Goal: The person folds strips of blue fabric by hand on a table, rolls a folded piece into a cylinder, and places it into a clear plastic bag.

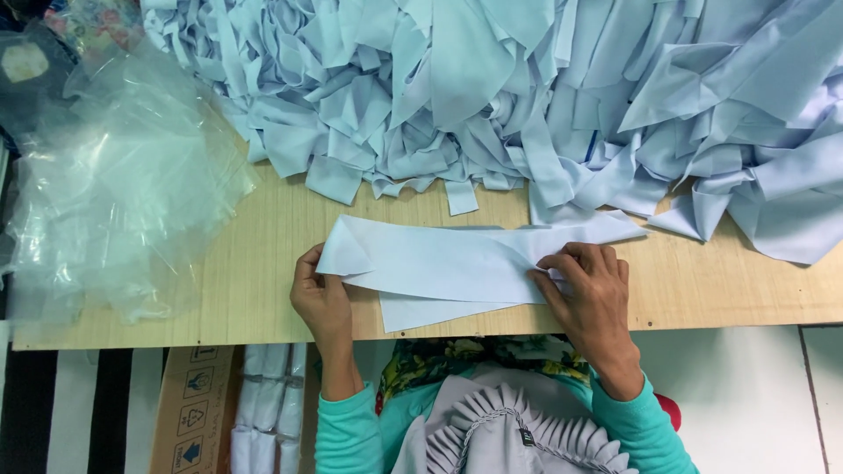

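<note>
A long pale blue fabric strip point(448, 263) lies folded across the near edge of the wooden table point(263, 263). My left hand point(320, 298) pinches the strip's left end between thumb and fingers. My right hand point(588, 294) presses down on a fold at its right part, fingers bent over the cloth. The strip's right end runs up into a big heap of similar pale blue strips point(527, 88) that fills the far side of the table.
A pile of clear plastic bags point(114, 175) covers the table's left part. Below the table edge stand a cardboard box point(189, 412) and bundled white packs point(263, 412). White floor shows at the right.
</note>
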